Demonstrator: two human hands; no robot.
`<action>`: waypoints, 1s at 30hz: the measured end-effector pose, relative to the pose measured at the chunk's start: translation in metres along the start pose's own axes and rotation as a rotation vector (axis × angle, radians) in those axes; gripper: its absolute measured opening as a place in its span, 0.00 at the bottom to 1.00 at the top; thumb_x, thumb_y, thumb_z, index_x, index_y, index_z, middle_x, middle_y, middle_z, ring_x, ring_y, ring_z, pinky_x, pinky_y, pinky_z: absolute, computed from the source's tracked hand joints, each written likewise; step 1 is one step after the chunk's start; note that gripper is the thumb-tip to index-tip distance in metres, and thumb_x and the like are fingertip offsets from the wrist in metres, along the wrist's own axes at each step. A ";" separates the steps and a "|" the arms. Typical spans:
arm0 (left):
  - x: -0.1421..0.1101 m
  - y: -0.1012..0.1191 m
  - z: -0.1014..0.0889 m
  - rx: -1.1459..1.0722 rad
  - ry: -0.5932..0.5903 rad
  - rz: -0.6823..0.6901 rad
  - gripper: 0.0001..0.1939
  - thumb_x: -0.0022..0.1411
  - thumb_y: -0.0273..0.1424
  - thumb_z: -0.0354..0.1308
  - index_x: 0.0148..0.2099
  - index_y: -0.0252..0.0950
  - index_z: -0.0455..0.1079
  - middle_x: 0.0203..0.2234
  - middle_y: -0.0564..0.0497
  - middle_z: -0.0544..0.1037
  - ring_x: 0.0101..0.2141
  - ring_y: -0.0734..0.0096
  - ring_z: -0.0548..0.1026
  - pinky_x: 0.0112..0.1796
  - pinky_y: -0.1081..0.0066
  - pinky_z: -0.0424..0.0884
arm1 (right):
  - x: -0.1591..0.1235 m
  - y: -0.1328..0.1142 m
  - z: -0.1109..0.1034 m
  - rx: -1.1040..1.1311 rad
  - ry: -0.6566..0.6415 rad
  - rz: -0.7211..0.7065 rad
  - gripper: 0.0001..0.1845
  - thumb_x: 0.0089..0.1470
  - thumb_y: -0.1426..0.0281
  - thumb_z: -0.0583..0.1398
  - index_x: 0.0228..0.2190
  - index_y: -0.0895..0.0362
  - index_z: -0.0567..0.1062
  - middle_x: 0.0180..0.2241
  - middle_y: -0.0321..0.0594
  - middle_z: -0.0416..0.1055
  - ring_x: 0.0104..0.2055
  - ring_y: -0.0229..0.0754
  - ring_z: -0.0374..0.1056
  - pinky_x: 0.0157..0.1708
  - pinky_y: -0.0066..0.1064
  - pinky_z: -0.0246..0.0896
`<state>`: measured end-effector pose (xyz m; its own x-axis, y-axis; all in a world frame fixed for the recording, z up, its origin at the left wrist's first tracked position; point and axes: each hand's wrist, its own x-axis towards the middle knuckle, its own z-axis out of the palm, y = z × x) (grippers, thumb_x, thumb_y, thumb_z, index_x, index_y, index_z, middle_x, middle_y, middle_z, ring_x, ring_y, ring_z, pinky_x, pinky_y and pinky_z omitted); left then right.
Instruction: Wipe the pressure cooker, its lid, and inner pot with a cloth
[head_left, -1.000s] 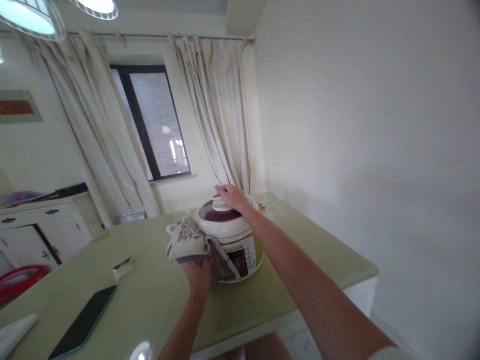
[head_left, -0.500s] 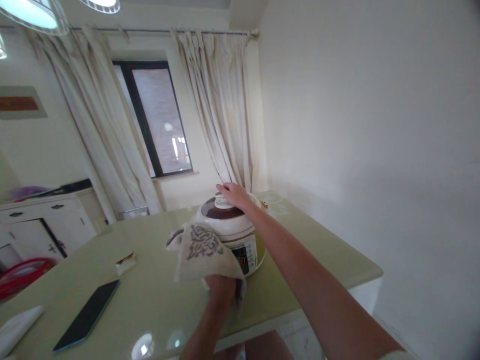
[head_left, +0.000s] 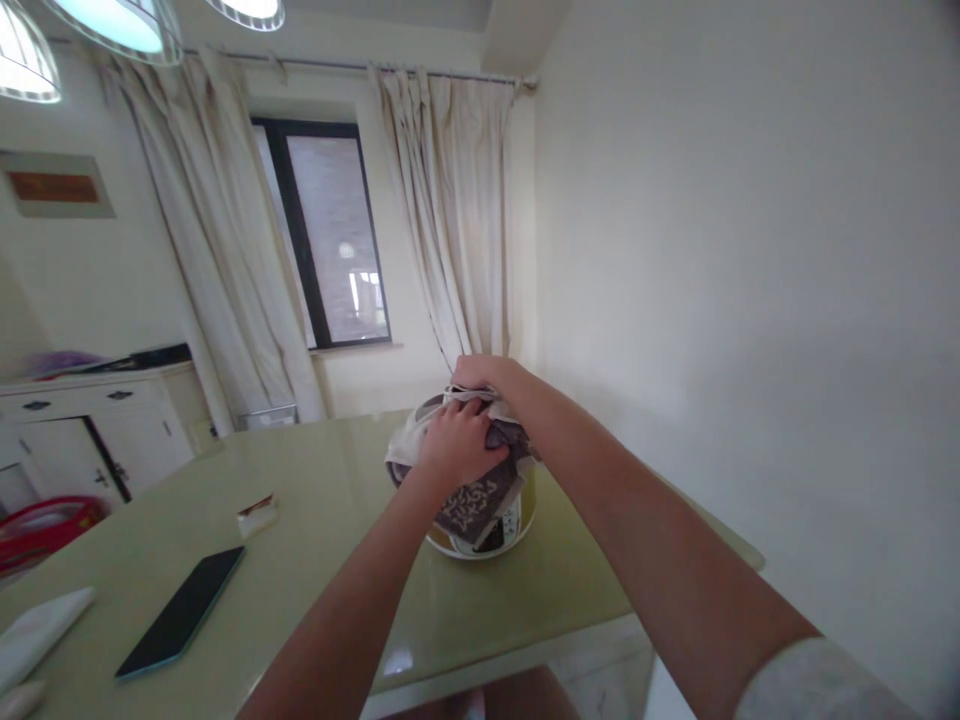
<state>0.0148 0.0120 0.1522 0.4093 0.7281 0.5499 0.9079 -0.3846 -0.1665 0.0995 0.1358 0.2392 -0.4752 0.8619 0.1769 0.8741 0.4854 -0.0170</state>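
Note:
A patterned grey-and-cream towel (head_left: pixel 484 505) is draped over the upper part of a white electric cooker (head_left: pixel 511 520) on the table. Most of the lid is covered, while a bit of the control panel and the base still show below the cloth. My left hand (head_left: pixel 459 445) presses on the front of the towel, its fingers bent into the fabric. Just behind it, at the top of the cooker, my right hand (head_left: pixel 484 372) is curled over the towel's gathered upper edge. Its fingertips are out of sight.
On the green tabletop (head_left: pixel 322 560) to the left lie a dark phone (head_left: pixel 182 610), a small white packet (head_left: pixel 257 515) and a white flat object (head_left: pixel 43 632). A red basin (head_left: pixel 52 530) stands beyond the left edge, near a white cabinet (head_left: pixel 135 435). A wall rises at right.
My left hand has brought the towel from beside the cooker up over its lid. My right hand, earlier on the lid's handle, is now closed at the towel's top edge.

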 end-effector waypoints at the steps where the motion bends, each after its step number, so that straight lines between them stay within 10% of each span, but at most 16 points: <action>1: 0.003 0.004 0.000 -0.005 0.002 0.035 0.25 0.61 0.49 0.63 0.54 0.40 0.78 0.52 0.41 0.80 0.52 0.45 0.76 0.51 0.52 0.71 | 0.000 -0.005 -0.002 -0.015 -0.011 0.013 0.23 0.60 0.63 0.63 0.48 0.68 0.83 0.48 0.63 0.80 0.47 0.54 0.80 0.42 0.33 0.70; 14: -0.036 -0.024 0.045 -0.110 0.190 0.460 0.23 0.64 0.39 0.62 0.61 0.49 0.76 0.53 0.45 0.81 0.54 0.51 0.75 0.55 0.53 0.70 | -0.020 -0.025 0.014 -0.149 -0.021 0.013 0.37 0.51 0.50 0.70 0.55 0.61 0.81 0.56 0.63 0.76 0.57 0.64 0.75 0.52 0.45 0.73; 21: -0.055 -0.071 0.078 -0.445 0.435 -0.151 0.30 0.60 0.42 0.59 0.62 0.37 0.73 0.58 0.41 0.78 0.59 0.50 0.73 0.61 0.54 0.67 | -0.018 -0.005 0.022 -0.093 0.060 0.009 0.21 0.60 0.60 0.65 0.50 0.58 0.83 0.54 0.59 0.78 0.55 0.60 0.77 0.49 0.42 0.72; 30: -0.010 -0.149 0.084 -0.842 0.145 -0.767 0.22 0.59 0.46 0.62 0.48 0.36 0.77 0.44 0.40 0.85 0.51 0.45 0.79 0.52 0.54 0.74 | -0.027 -0.006 0.038 -0.044 0.168 0.031 0.34 0.66 0.45 0.54 0.51 0.60 0.81 0.53 0.61 0.78 0.57 0.61 0.75 0.50 0.44 0.70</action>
<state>-0.1173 0.1097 0.1030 -0.2898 0.8834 0.3682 0.5432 -0.1649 0.8232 0.1032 0.1151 0.1970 -0.4273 0.8381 0.3390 0.8936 0.4486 0.0171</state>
